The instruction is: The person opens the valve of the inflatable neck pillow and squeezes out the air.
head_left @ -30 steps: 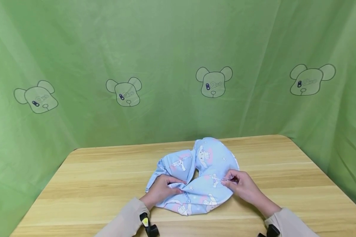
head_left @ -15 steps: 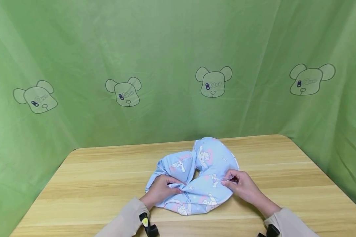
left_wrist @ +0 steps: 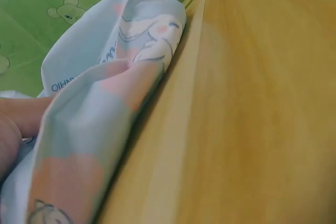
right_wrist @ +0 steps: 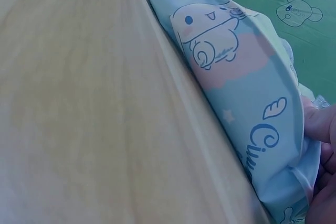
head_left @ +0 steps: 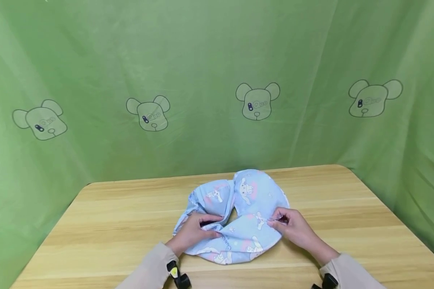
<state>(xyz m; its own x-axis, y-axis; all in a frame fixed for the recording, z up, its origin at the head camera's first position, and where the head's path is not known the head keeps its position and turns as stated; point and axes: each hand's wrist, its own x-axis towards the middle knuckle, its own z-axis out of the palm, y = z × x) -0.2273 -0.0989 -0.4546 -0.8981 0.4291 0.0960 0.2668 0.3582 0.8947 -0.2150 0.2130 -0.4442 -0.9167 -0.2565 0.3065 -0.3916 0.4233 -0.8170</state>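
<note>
A light-blue, cartoon-printed, ring-shaped cloth piece (head_left: 251, 237) lies on the wooden table, its panels creased and curved around a small central gap. My left hand (head_left: 193, 233) grips a bunched fold on its left side, thumb apart from the fingers. My right hand (head_left: 293, 226) pinches the piece on its right side, where a small clear bit shows at the fingertips. In the left wrist view, the printed cloth (left_wrist: 94, 114) hides most of the left fingers. In the right wrist view, the cloth (right_wrist: 236, 77) stands between the table and the right hand (right_wrist: 320, 129).
The wooden table (head_left: 112, 224) extends on both sides of the cloth piece. Behind it hangs a green curtain (head_left: 202, 52) with printed bear heads, which also closes off both sides. Black straps with small devices sit at both wrists.
The left hand has shifted slightly left, and the gap in the middle of the cloth piece looks wider. The right hand keeps its pinch. The whole head view has shifted a little.
</note>
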